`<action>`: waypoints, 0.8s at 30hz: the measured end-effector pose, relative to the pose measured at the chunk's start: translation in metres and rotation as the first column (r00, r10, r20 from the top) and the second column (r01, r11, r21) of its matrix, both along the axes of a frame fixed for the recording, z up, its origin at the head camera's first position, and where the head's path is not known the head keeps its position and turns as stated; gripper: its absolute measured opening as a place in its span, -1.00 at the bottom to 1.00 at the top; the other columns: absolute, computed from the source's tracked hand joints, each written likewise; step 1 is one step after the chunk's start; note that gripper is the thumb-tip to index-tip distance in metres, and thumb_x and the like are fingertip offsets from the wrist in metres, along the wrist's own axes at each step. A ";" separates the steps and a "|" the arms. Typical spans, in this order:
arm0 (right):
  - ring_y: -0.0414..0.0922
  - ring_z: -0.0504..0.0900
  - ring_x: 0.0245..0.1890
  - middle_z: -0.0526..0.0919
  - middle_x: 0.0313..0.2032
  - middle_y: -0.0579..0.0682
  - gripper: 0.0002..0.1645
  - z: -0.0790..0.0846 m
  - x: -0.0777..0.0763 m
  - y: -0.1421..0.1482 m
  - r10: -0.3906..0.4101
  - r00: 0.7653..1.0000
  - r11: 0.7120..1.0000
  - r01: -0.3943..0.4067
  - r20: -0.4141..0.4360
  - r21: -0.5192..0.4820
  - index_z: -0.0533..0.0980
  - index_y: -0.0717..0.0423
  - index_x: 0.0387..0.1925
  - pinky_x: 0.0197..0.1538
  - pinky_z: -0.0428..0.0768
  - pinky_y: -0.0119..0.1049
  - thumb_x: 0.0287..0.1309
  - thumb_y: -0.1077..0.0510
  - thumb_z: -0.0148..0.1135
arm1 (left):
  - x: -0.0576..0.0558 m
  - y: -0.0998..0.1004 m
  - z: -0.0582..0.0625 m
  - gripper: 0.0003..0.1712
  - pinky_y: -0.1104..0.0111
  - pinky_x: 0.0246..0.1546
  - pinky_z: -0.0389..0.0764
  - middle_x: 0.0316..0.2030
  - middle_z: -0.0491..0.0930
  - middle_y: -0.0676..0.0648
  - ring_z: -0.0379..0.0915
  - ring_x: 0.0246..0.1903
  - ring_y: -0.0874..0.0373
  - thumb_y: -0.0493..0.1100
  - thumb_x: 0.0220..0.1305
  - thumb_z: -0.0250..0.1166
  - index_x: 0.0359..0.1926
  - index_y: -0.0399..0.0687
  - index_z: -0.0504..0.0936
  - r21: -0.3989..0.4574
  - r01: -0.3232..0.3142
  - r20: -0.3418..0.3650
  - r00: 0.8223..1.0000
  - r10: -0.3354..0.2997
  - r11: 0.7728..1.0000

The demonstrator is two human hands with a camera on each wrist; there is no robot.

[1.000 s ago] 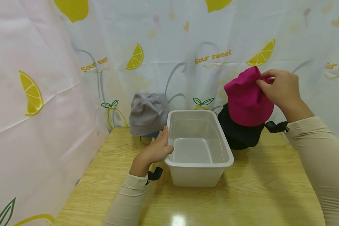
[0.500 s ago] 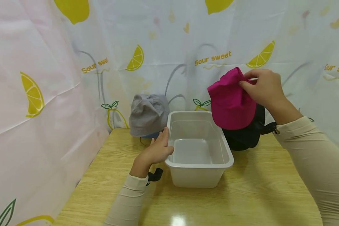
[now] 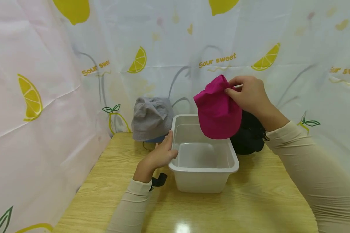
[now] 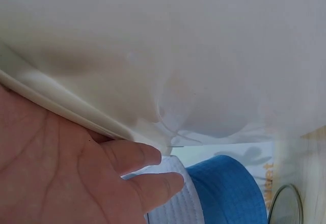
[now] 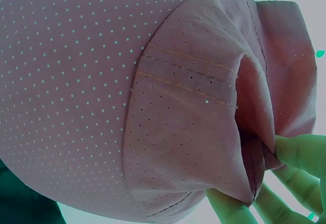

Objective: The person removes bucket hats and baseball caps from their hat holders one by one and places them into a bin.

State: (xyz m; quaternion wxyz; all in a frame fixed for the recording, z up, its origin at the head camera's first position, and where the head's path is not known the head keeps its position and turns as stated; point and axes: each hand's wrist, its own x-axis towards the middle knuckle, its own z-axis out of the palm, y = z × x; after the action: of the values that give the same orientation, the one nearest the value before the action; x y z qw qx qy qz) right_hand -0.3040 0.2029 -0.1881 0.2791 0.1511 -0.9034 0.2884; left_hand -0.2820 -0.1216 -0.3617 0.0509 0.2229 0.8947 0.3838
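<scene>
My right hand [image 3: 249, 97] pinches a magenta cap [image 3: 218, 113] by its gathered top, with the brim hanging down. The cap hangs over the right rear part of a white plastic bin [image 3: 205, 181]. In the right wrist view, the cap [image 5: 178, 117] looks dusty pink with small dots, and thumb and fingers hold its folded cloth. My left hand [image 3: 158, 155] rests against the bin's left side, thumb at the rim and fingers extended. In the left wrist view, the left hand's palm [image 4: 46, 158] lies along the bin's outer wall [image 4: 168, 56].
A grey hat [image 3: 153, 118] sits over a blue hat [image 3: 154, 139] on a stand left of the bin. Partly hidden behind the right arm, a black hat [image 3: 246, 136] stands on the right. The wooden table [image 3: 105, 194] meets a lemon-print curtain [image 3: 119, 32] behind.
My right hand has carried the magenta cap leftward from above the black hat to over the bin, lowering it slightly. The left hand and bin have stayed in place.
</scene>
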 end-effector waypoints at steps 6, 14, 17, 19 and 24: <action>0.18 0.79 -0.07 0.76 -0.04 0.13 -0.71 -0.010 -0.002 -0.018 0.043 0.998 0.999 -0.043 0.036 -0.006 0.72 0.10 -0.06 -0.03 0.72 0.15 0.34 0.02 0.30 | -0.001 0.000 -0.001 0.18 -0.41 0.43 -0.48 0.67 -0.30 -0.12 -0.44 0.63 -0.24 -0.13 0.15 0.07 0.67 -0.11 -0.40 0.010 0.004 -0.011 1.000 -0.004 1.000; 0.14 0.79 -0.08 0.74 -0.04 0.11 -0.76 -0.023 -0.009 -0.039 0.087 0.994 0.996 -0.087 0.070 0.003 0.71 0.11 -0.07 -0.06 0.74 0.12 0.32 0.08 0.32 | -0.002 0.001 0.000 0.19 -0.42 0.43 -0.48 0.68 -0.28 -0.11 -0.44 0.64 -0.22 -0.14 0.12 0.07 0.67 -0.10 -0.39 0.022 0.006 -0.012 1.000 -0.005 1.000; 0.13 0.79 -0.09 0.74 -0.06 0.11 -0.78 -0.029 -0.011 -0.046 0.101 0.991 0.995 -0.102 0.084 0.014 0.72 0.10 -0.09 -0.05 0.74 0.10 0.31 0.09 0.33 | -0.002 0.001 0.000 0.19 -0.40 0.45 -0.48 0.67 -0.31 -0.13 -0.46 0.64 -0.22 -0.13 0.12 0.07 0.66 -0.13 -0.39 0.014 -0.001 -0.005 1.000 0.001 1.000; 0.12 0.79 -0.09 0.75 -0.07 0.10 -0.78 -0.033 -0.013 -0.050 0.106 0.990 0.994 -0.109 0.096 0.023 0.72 0.09 -0.09 -0.05 0.74 0.10 0.31 0.09 0.34 | -0.002 0.002 0.000 0.19 -0.39 0.45 -0.48 0.67 -0.32 -0.14 -0.46 0.64 -0.22 -0.13 0.13 0.08 0.66 -0.15 -0.39 0.015 -0.003 -0.004 1.000 0.003 1.000; 0.09 0.79 -0.08 0.78 -0.09 0.07 -0.78 -0.046 -0.017 -0.056 0.119 0.984 0.991 -0.126 0.131 0.043 0.71 0.08 -0.08 -0.04 0.74 0.07 0.31 0.08 0.35 | 0.000 0.001 0.001 0.18 -0.37 0.46 -0.49 0.67 -0.34 -0.16 -0.46 0.64 -0.21 -0.12 0.14 0.07 0.65 -0.18 -0.39 0.005 -0.005 0.003 1.000 0.005 1.000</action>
State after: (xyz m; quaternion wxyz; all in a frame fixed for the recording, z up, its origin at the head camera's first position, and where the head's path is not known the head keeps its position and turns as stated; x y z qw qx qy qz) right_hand -0.3210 0.1466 -0.2344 0.1981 0.1946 -0.9156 0.2907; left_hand -0.2823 -0.1202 -0.3612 0.0506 0.2201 0.8943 0.3863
